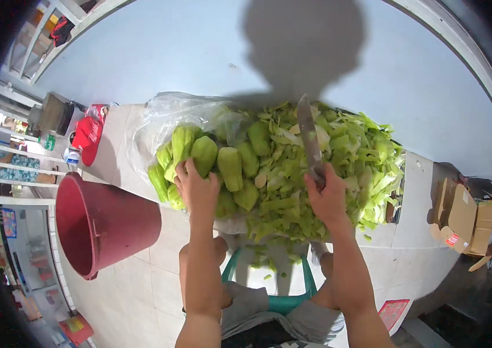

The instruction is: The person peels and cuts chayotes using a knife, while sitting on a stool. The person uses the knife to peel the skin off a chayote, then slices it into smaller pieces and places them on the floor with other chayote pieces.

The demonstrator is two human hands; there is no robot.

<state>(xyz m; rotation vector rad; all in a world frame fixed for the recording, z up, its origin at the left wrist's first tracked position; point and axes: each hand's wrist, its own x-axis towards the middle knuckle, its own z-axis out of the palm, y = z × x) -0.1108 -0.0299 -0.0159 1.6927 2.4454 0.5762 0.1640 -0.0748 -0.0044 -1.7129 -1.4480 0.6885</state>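
My right hand [326, 197] is closed round the handle of a large knife [309, 136], whose broad blade points away from me over a heap of light green peelings and slices [283, 203]. To the left lies a pile of oblong pale green fruits that look like peeled green papayas [230, 168]. Among them, my left hand [198, 185] has its fingers curled against one green papaya [204, 155]; its fingertips are partly hidden. A clear plastic bag [147, 133] spreads under and behind the fruits.
A big dark red bucket [124, 223] lies tilted on the tiled floor at the left, beside red cloth or slippers [89, 136]. The pale blue wall [159, 64] rises behind the heap. Cardboard boxes [460, 214] stand at the right. Under me is a green stool [285, 303].
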